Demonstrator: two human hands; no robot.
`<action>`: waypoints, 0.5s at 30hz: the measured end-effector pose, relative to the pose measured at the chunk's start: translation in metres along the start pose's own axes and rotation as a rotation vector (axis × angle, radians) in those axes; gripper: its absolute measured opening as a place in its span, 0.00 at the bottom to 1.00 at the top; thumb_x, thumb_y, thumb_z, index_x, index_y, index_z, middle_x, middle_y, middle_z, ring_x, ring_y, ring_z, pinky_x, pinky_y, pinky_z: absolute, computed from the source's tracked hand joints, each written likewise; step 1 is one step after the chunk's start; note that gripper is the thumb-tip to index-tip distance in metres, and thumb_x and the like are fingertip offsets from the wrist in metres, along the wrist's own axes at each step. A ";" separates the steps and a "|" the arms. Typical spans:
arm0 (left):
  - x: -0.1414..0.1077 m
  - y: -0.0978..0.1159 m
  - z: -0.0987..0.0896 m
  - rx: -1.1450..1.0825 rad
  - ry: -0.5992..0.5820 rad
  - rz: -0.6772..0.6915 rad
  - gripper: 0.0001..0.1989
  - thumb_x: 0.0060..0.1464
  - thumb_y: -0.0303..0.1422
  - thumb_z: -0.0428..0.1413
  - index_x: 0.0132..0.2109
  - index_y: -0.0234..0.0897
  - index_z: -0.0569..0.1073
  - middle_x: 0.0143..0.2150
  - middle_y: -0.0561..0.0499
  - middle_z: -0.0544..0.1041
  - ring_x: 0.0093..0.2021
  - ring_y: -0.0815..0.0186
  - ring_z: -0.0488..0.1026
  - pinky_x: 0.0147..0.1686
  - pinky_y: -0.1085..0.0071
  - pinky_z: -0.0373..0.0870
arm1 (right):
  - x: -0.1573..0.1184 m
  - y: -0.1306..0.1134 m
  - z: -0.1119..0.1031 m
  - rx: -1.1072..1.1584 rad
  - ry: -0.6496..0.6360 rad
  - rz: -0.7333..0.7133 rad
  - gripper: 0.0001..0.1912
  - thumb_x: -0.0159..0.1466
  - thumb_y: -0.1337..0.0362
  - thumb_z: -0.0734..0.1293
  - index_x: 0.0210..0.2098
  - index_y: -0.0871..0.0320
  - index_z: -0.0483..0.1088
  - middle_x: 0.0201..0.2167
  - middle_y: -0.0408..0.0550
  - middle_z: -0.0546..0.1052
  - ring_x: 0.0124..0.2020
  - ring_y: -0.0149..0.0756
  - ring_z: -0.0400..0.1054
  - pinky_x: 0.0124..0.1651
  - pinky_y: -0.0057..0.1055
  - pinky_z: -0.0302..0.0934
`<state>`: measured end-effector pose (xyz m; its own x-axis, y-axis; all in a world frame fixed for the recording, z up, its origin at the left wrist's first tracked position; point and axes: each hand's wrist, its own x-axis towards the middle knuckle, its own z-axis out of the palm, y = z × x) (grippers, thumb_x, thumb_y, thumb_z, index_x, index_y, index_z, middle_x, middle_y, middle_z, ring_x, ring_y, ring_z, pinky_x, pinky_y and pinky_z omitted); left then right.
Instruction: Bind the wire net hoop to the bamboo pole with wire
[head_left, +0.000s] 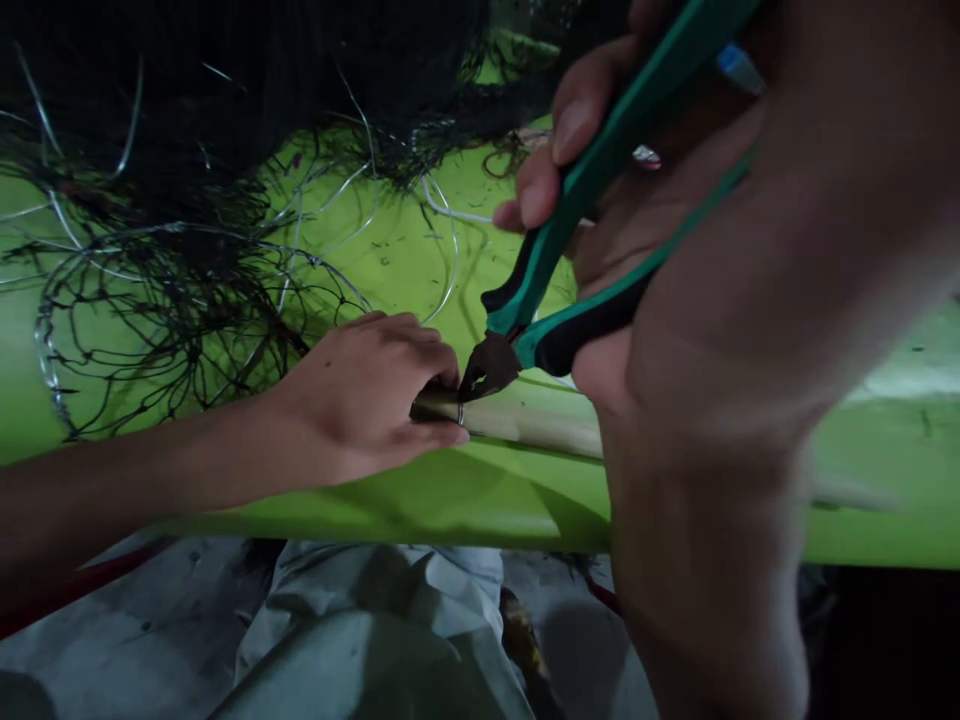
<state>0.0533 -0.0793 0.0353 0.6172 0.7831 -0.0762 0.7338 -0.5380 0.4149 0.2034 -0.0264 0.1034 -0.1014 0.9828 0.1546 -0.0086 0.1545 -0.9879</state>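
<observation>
My left hand (367,390) is closed around one end of a pale wooden stick (536,418) lying along the front of the table. A thin wire ring (460,410) goes round the stick beside my left fingertips. Above it, my right hand (675,230) grips pliers (551,270) with green and black handles. The dark jaws of the pliers touch or nearly touch the wire at the stick; whether they bite on it I cannot make out. To the left lies a black net (172,330) fixed to a wire hoop, its edge behind my left forearm.
A big pile of black netting (247,90) covers the back left of the green table (390,510). Loose bright wires (450,270) curl over the surface among small dark scraps. My legs in pale trousers (375,640) are below the table's front edge.
</observation>
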 end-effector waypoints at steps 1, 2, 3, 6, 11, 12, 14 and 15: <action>-0.001 0.000 0.000 -0.008 0.004 -0.003 0.14 0.59 0.45 0.64 0.42 0.39 0.78 0.39 0.48 0.80 0.45 0.53 0.77 0.47 0.57 0.71 | -0.005 -0.002 0.005 0.004 0.065 -0.063 0.29 0.67 0.37 0.61 0.25 0.54 0.54 0.27 0.46 0.63 0.31 0.32 0.69 0.28 0.28 0.64; -0.001 0.000 0.000 -0.015 0.008 -0.006 0.14 0.59 0.45 0.63 0.42 0.39 0.79 0.39 0.48 0.80 0.46 0.52 0.77 0.48 0.57 0.71 | -0.010 -0.003 0.009 0.003 0.117 -0.099 0.31 0.68 0.36 0.59 0.24 0.55 0.51 0.26 0.46 0.62 0.28 0.30 0.67 0.27 0.29 0.63; -0.002 -0.001 0.000 -0.024 0.008 -0.008 0.15 0.59 0.45 0.63 0.43 0.39 0.79 0.40 0.47 0.80 0.46 0.52 0.77 0.49 0.57 0.70 | -0.015 -0.005 0.014 -0.008 0.153 -0.116 0.33 0.69 0.35 0.57 0.23 0.55 0.48 0.26 0.46 0.62 0.26 0.29 0.65 0.26 0.30 0.61; -0.002 -0.004 0.000 -0.091 -0.016 0.010 0.17 0.60 0.47 0.61 0.46 0.38 0.80 0.42 0.46 0.81 0.46 0.52 0.78 0.46 0.60 0.70 | -0.021 -0.007 0.022 -0.066 0.163 -0.137 0.29 0.73 0.42 0.51 0.25 0.54 0.40 0.25 0.47 0.62 0.23 0.29 0.63 0.24 0.31 0.59; 0.002 -0.009 0.000 -0.195 -0.048 0.002 0.17 0.57 0.48 0.61 0.42 0.39 0.81 0.40 0.48 0.83 0.38 0.57 0.78 0.35 0.66 0.63 | -0.015 0.000 0.016 0.078 0.107 -0.143 0.20 0.73 0.56 0.57 0.26 0.55 0.52 0.24 0.44 0.60 0.22 0.30 0.60 0.23 0.32 0.58; 0.002 -0.010 0.000 -0.194 -0.050 -0.008 0.17 0.56 0.48 0.61 0.42 0.39 0.81 0.39 0.48 0.83 0.38 0.57 0.78 0.34 0.66 0.62 | -0.013 0.003 0.014 0.129 0.111 -0.126 0.18 0.73 0.55 0.58 0.27 0.55 0.56 0.24 0.44 0.60 0.21 0.30 0.59 0.22 0.32 0.58; 0.002 -0.009 -0.001 -0.177 -0.043 -0.033 0.19 0.56 0.49 0.60 0.43 0.39 0.81 0.40 0.48 0.83 0.39 0.56 0.78 0.34 0.66 0.61 | -0.010 0.007 0.010 0.196 0.145 -0.103 0.16 0.71 0.55 0.62 0.29 0.54 0.59 0.24 0.42 0.61 0.20 0.29 0.57 0.21 0.32 0.57; 0.002 -0.008 -0.001 -0.166 -0.037 -0.048 0.19 0.55 0.50 0.60 0.43 0.40 0.82 0.41 0.48 0.83 0.40 0.56 0.78 0.35 0.66 0.62 | -0.009 0.009 0.009 0.205 0.157 -0.093 0.16 0.70 0.55 0.63 0.29 0.54 0.58 0.24 0.42 0.61 0.20 0.29 0.57 0.21 0.32 0.57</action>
<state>0.0484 -0.0731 0.0327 0.5950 0.7930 -0.1311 0.7074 -0.4392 0.5538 0.1953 -0.0352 0.0931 0.0650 0.9714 0.2285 -0.2133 0.2372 -0.9477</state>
